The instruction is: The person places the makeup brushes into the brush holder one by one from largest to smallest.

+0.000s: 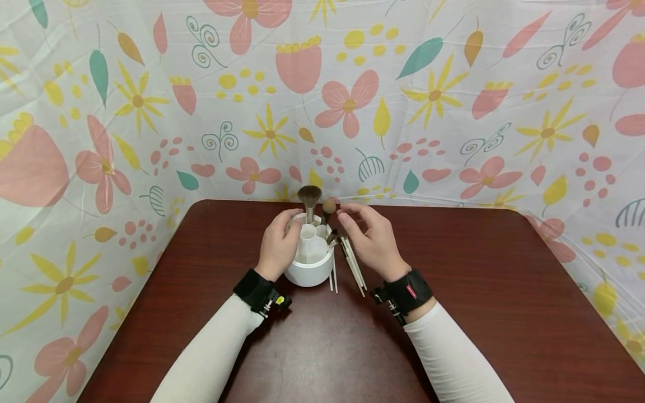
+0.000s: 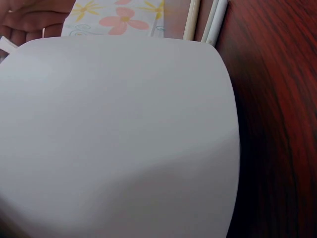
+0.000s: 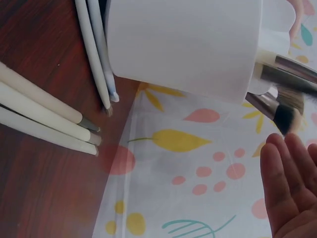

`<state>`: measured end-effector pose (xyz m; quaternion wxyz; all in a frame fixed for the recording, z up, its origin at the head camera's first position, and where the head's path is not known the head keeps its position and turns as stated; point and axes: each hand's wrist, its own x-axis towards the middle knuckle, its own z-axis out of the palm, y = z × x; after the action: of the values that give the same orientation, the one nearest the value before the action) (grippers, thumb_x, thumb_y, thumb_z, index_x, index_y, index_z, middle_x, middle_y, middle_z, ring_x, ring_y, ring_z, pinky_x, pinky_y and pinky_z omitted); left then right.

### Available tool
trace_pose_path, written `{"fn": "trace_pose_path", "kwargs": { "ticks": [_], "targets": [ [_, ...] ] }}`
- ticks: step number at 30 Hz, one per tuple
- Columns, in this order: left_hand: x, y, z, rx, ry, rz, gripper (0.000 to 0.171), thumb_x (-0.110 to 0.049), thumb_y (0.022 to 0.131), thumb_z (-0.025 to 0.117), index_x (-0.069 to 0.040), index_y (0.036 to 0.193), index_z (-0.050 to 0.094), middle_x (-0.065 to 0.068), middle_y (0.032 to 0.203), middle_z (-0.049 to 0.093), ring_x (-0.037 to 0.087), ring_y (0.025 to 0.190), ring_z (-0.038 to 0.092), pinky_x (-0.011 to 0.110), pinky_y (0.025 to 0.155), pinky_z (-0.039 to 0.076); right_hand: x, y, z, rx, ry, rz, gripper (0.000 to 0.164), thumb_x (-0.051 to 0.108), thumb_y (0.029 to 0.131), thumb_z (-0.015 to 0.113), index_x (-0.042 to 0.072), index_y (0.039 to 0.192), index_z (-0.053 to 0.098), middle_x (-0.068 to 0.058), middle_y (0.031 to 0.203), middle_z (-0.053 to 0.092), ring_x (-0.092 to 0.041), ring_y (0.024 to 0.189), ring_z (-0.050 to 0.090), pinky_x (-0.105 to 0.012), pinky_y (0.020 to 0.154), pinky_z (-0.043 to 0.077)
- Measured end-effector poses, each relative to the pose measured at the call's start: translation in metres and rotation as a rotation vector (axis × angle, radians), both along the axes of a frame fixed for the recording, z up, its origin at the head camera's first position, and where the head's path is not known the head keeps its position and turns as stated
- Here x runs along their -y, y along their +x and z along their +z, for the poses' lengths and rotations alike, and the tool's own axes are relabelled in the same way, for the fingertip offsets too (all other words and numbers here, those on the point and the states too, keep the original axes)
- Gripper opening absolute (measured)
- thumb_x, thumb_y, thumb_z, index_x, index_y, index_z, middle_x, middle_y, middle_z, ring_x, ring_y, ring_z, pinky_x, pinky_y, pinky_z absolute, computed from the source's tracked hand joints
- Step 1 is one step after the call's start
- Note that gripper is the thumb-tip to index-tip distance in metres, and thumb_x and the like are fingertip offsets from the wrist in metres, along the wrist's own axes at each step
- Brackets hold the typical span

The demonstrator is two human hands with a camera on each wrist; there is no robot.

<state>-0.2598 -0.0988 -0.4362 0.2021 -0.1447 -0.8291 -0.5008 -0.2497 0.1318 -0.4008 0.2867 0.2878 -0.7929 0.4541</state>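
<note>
A white round makeup brush holder [image 1: 308, 275] with inner compartments stands on the table. My left hand [image 1: 278, 246] is at its left side, thumb by the rim and fingers curved round the far side. Out of the holder rise a large fluffy brush [image 1: 309, 196], a tan-tipped brush [image 1: 329, 207] and smaller brushes [image 3: 272, 109]. My right hand [image 1: 372, 238] is just right of these brush heads, fingers extended and nothing in its grasp. In the right wrist view its fingertips [image 3: 275, 144] are close to a dark-and-tan brush head. The holder's wall [image 2: 124, 124] fills most of the left wrist view.
Several pale-handled brushes [image 3: 47, 116] lie on the dark red-brown table [image 1: 478, 296] right of the holder. Two thin brushes [image 3: 94, 54] lie close against its side. A flower-patterned cloth [image 1: 433, 140] hangs behind and to the sides of the table.
</note>
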Motion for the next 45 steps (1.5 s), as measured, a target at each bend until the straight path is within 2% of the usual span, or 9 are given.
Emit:
{"fn": "trace_pose_path", "kwargs": {
  "ticks": [5,11,18,24,33,39,45],
  "targets": [
    [0.000,0.000,-0.001,-0.002,-0.003,0.005,0.031,-0.034,0.105,0.045,-0.021,0.129,0.060,0.005,0.131,0.059,0.011,0.119,0.052,0.040,0.098,0.041,-0.002,-0.002,-0.003,0.006,0.027,-0.100,0.027,0.030,0.100,0.060,0.012,0.119,0.066,0.004,0.111,0.066,-0.010,0.094,0.061,-0.036,0.073,0.051],
    [-0.001,0.000,0.000,-0.001,-0.004,0.001,0.032,-0.034,0.105,0.045,-0.020,0.129,0.060,0.005,0.131,0.059,0.011,0.119,0.051,0.040,0.098,0.041,-0.008,-0.005,-0.006,0.057,0.082,-0.183,0.027,0.031,0.099,0.060,0.012,0.117,0.066,0.003,0.107,0.066,-0.013,0.093,0.061,-0.039,0.071,0.050],
    [-0.001,-0.001,0.000,0.004,-0.007,0.006,0.033,-0.035,0.105,0.045,-0.019,0.130,0.060,0.003,0.131,0.058,0.010,0.120,0.051,0.039,0.099,0.040,-0.014,-0.008,-0.008,0.065,0.197,-0.272,0.021,0.027,0.097,0.062,0.013,0.112,0.066,-0.001,0.099,0.066,-0.015,0.084,0.061,-0.035,0.069,0.048],
    [0.000,-0.001,0.000,0.006,-0.003,0.007,0.035,-0.035,0.105,0.045,-0.017,0.131,0.060,-0.004,0.131,0.058,0.011,0.119,0.051,0.040,0.098,0.041,-0.015,-0.013,-0.014,0.199,0.353,-0.301,0.022,0.025,0.095,0.063,0.012,0.113,0.066,0.001,0.099,0.068,-0.016,0.083,0.063,-0.037,0.071,0.049],
    [0.000,-0.002,-0.001,0.010,0.002,-0.002,0.036,-0.037,0.105,0.045,-0.018,0.130,0.060,0.003,0.131,0.059,0.013,0.119,0.052,0.041,0.098,0.041,-0.017,-0.015,-0.022,0.389,0.506,-0.315,0.018,0.023,0.092,0.063,0.012,0.107,0.066,0.001,0.096,0.067,-0.017,0.081,0.060,-0.040,0.070,0.049],
    [-0.001,-0.001,0.000,-0.005,0.005,-0.001,0.036,-0.032,0.105,0.045,-0.012,0.130,0.061,0.005,0.130,0.059,0.013,0.119,0.052,0.041,0.098,0.041,-0.018,-0.018,-0.031,0.458,0.585,-0.297,0.018,0.021,0.090,0.063,0.011,0.104,0.067,-0.001,0.087,0.065,-0.018,0.077,0.059,-0.039,0.069,0.049],
    [0.000,-0.002,0.001,-0.010,0.004,0.000,0.036,-0.032,0.104,0.046,-0.011,0.129,0.061,0.005,0.129,0.060,0.014,0.119,0.052,0.041,0.097,0.041,-0.018,-0.019,-0.036,0.510,0.629,-0.267,0.016,0.021,0.090,0.064,0.010,0.101,0.068,0.000,0.087,0.065,-0.018,0.078,0.059,-0.039,0.072,0.049]
  ]
}}
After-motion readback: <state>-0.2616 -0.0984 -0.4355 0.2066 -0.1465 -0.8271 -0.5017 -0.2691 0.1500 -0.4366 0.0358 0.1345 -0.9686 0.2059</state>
